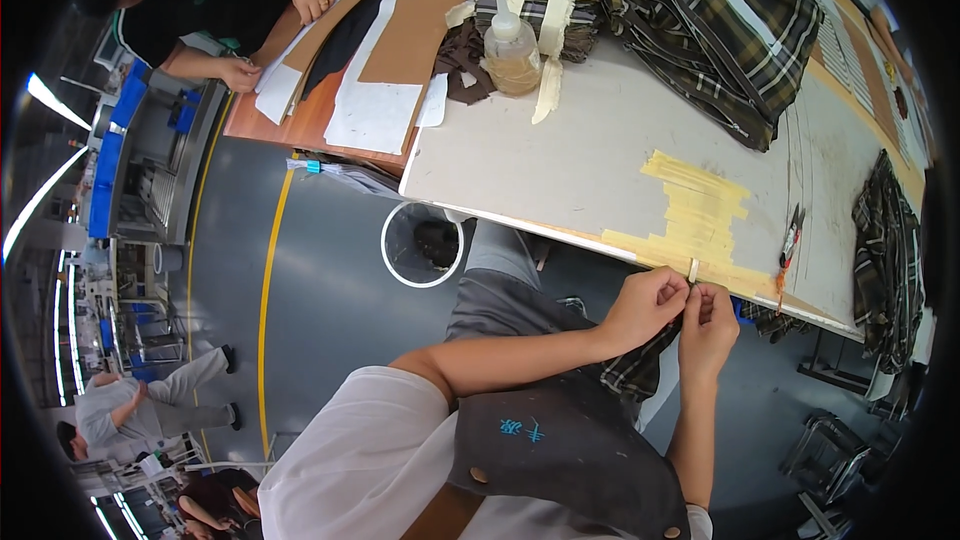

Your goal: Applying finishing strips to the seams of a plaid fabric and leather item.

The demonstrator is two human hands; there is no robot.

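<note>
**Plaid cloth piece (630, 372) in both hands, apparently partway through**

The pale surface (570, 165) carries much that lies untouched: a large heap of plaid garment pieces (735, 65) toward its far edge, more plaid cloth (886, 265) hanging over its right end, and a tied bundle of plaid pieces (577, 37) near its far left corner. Whether these are finished or waiting, I cannot tell.

A patch of yellow tape (695, 208) is already stuck down beside the front edge. The piece in hand hangs just below that edge, over the lap, and is not laid on the surface. The left hand (648, 308) and right hand (710, 325) meet at its upper end, fingers pinched together, seemingly on the cloth; exactly what they grip is hidden.

A nozzle bottle (512, 60) stands by the bundle. The thread snips (791, 240) lie unused near the front right corner. A small pale strip (694, 269) sits at the front edge, just above the fingers.
</note>
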